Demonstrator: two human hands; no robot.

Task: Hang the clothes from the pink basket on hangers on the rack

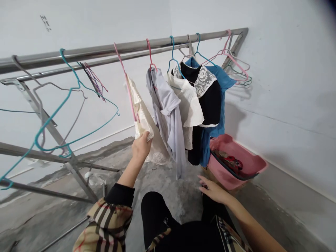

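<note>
My left hand (142,147) pinches the edge of a cream lace garment (154,143), which hangs from a pink hanger (130,94) on the metal rail (99,49). Low over my knee, my right hand (211,189) holds nothing, its fingers stretched out and apart. Right of the cream garment hangs a grey garment (170,101) on a red-pink hanger (150,52). Beyond it are a white top (187,101), a black top with a lace collar (211,105) and a blue garment (223,84), close together.
A pink basket (252,161) with dark and red items inside stands on the concrete floor (173,189) by the right wall. Bare teal hangers (52,117) and a grey hanger (39,98) hang at left. More bare pink hangers (237,63) are at the rail's far end.
</note>
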